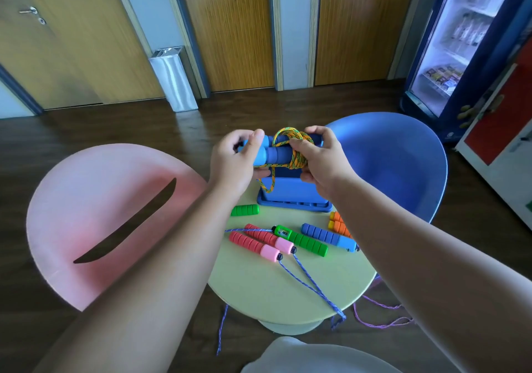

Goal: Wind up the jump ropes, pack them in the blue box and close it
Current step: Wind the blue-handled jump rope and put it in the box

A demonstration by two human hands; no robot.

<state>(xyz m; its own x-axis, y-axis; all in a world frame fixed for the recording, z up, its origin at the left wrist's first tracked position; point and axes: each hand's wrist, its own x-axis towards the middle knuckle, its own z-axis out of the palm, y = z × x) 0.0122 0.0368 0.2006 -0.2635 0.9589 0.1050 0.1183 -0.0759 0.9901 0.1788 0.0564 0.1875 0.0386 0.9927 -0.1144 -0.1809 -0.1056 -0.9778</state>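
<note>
I am winding an orange rope around its blue handles.
Left hand is clenching the handles, right hand pinching the coils; I am keeping the turns snug above the blue box.

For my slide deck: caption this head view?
Both hands wind an orange rope around blue handles above the blue box.

Two forearms in view, bare from elbow to wrist; no sleeves visible. Left hand and right hand bare: no gloves, rings, watch or bands seen. Nails short, unpainted where visible. Rest of body out of frame.
</note>
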